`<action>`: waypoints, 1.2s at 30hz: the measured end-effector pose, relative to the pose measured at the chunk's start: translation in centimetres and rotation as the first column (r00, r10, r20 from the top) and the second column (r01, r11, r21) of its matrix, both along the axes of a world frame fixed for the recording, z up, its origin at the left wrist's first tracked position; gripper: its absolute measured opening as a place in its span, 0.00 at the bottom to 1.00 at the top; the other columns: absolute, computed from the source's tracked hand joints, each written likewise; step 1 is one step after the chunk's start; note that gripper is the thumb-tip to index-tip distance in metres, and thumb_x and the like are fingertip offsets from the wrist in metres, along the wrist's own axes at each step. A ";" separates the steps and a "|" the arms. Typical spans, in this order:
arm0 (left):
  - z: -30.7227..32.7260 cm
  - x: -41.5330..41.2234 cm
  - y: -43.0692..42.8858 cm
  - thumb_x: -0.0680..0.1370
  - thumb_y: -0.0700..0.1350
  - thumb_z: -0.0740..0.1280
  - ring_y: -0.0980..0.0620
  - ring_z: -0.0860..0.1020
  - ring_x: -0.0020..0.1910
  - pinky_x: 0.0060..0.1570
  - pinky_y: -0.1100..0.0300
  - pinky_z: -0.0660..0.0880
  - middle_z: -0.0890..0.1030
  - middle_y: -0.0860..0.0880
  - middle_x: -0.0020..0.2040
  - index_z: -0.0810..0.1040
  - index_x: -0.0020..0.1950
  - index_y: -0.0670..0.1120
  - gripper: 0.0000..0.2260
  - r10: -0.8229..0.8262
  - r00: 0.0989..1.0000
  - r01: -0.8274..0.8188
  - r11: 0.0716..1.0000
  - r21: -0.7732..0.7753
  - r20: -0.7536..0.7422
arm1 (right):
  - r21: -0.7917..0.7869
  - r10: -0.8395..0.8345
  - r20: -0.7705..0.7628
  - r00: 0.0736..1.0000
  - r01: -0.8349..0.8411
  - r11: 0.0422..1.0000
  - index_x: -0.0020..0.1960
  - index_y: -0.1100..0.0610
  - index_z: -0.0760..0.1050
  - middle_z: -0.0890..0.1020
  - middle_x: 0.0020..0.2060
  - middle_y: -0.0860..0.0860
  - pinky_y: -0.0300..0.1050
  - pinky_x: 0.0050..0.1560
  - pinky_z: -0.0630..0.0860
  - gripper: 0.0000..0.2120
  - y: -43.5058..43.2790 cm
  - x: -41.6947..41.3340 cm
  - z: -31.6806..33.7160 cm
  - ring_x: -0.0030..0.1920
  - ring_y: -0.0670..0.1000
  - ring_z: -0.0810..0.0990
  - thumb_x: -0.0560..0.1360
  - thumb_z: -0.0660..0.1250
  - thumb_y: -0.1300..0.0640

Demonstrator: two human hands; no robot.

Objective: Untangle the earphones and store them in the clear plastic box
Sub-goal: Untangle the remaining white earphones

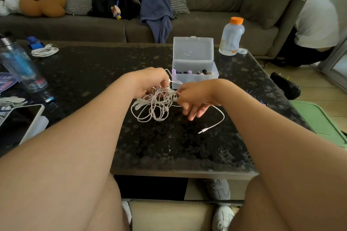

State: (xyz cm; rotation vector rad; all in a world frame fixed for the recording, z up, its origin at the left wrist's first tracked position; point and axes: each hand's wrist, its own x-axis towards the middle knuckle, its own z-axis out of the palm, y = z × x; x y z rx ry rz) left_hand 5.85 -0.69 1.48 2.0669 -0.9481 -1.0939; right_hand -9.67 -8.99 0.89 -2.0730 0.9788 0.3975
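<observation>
the left hand (150,82) grips the top of the white earphones (154,107); the right hand (195,99) pinches one strand beside it. the thin, smooth cord hangs in a loose snarl over the speckled dark table (169,146), with its plug end trailing. untangling looks barely begun. the clear plastic box (195,80) stands just behind, lid up.

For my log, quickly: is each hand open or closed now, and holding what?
Left hand: closed, gripping the tangled white earphones.
Right hand: closed, pinching a strand of the earphones; other fingers loose.
</observation>
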 end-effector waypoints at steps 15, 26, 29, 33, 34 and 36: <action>-1.8 1.9 -0.9 0.84 0.34 0.65 0.45 0.82 0.55 0.57 0.47 0.79 0.86 0.38 0.59 0.83 0.63 0.46 0.12 -0.200 0.976 0.203 0.979 -0.032 0.087 | -0.240 0.010 0.343 0.939 0.078 0.968 0.53 0.57 0.83 0.88 0.41 0.55 0.40 0.34 0.80 0.08 -1.2 0.1 -0.6 0.34 0.52 0.84 0.82 0.66 0.64; -1.8 2.1 -0.8 0.84 0.38 0.69 0.50 0.84 0.53 0.52 0.53 0.81 0.87 0.45 0.52 0.82 0.58 0.55 0.11 -0.149 0.974 0.190 0.947 -0.260 0.168 | -0.205 0.018 0.323 0.946 0.052 0.977 0.52 0.48 0.85 0.84 0.53 0.51 0.45 0.56 0.76 0.11 -1.2 0.3 -0.6 0.56 0.53 0.81 0.72 0.80 0.46; -1.8 2.1 -0.8 0.82 0.44 0.73 0.53 0.85 0.51 0.49 0.58 0.78 0.88 0.48 0.52 0.84 0.57 0.52 0.06 -0.117 0.980 0.160 0.947 -0.278 0.164 | -0.310 0.033 0.401 0.915 0.102 0.945 0.45 0.49 0.85 0.85 0.40 0.46 0.41 0.47 0.77 0.14 -1.7 0.2 -1.0 0.43 0.46 0.82 0.72 0.79 0.39; -1.7 1.9 -1.0 0.77 0.50 0.78 0.52 0.82 0.53 0.54 0.55 0.80 0.84 0.49 0.54 0.83 0.62 0.48 0.15 -0.018 0.961 0.106 0.944 -0.311 0.274 | -0.251 0.007 0.351 0.936 0.087 0.964 0.40 0.60 0.84 0.82 0.32 0.50 0.44 0.42 0.74 0.13 -1.5 0.2 -0.7 0.38 0.49 0.76 0.74 0.73 0.50; -1.7 1.8 -1.1 0.77 0.52 0.78 0.54 0.81 0.53 0.52 0.56 0.79 0.83 0.50 0.53 0.83 0.61 0.49 0.15 0.010 0.953 0.093 0.941 -0.326 0.302 | -0.234 0.006 0.329 0.944 0.076 0.969 0.39 0.62 0.83 0.84 0.34 0.50 0.43 0.42 0.74 0.13 -1.4 0.3 -0.6 0.38 0.49 0.76 0.74 0.71 0.52; -1.5 1.5 -1.1 0.78 0.53 0.77 0.55 0.79 0.48 0.47 0.58 0.75 0.82 0.52 0.48 0.84 0.54 0.49 0.10 0.062 0.941 0.070 0.927 -0.370 0.334 | -0.193 -0.004 0.308 0.951 0.067 0.979 0.34 0.61 0.80 0.88 0.38 0.52 0.42 0.39 0.72 0.13 -1.2 0.4 -0.5 0.37 0.48 0.77 0.74 0.67 0.54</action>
